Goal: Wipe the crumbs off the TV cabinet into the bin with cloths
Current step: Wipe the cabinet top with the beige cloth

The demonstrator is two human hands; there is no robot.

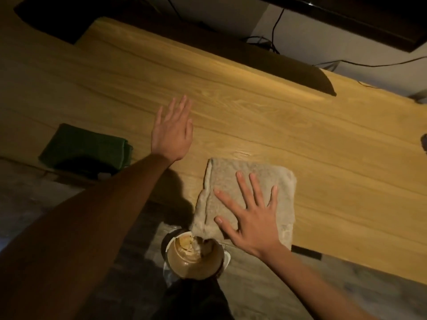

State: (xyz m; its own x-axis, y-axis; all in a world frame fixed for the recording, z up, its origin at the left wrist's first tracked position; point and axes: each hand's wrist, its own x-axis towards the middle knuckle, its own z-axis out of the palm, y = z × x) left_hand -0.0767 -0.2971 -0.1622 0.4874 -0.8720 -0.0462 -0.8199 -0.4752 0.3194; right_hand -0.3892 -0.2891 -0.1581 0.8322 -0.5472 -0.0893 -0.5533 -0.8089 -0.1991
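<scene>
Black TV [360, 17] top right, only lower edge in view. Black cables [275, 31] hang under it along pale wall [233, 10], one runs off right. Grey plank floor [265, 292] below, w/ dark trouser leg [194, 301] at bottom centre.

Dim warm light; grey plank floor [249, 287], pale wall [312, 40] with black cables [275, 26] trailing down.
</scene>
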